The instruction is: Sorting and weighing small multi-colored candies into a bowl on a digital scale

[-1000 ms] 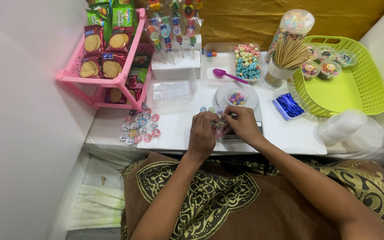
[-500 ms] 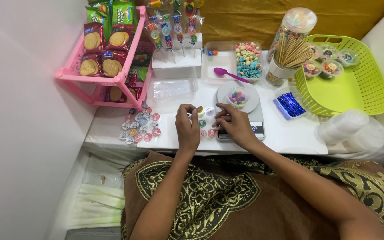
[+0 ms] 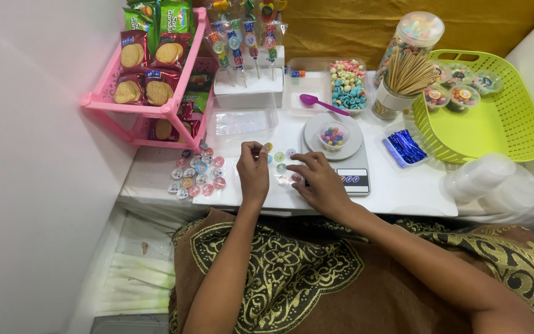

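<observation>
**Round stickers on the white table, both hands engaged**

Round stickers (image 3: 282, 167): about six lie loose between the hands. Left hand (image 3: 253, 170) pinches one sticker at its fingertips. Right hand (image 3: 316, 179) rests fingers spread over the loose ones, hiding some. A second cluster (image 3: 197, 175) holds roughly fifteen. One digital scale (image 3: 352, 167) carries one candy cup (image 3: 333, 135).

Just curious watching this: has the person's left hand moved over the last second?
Yes. The left hand was joined with the right hand beside the scale; it has shifted left, away from the scale, toward the round stickers.
</observation>
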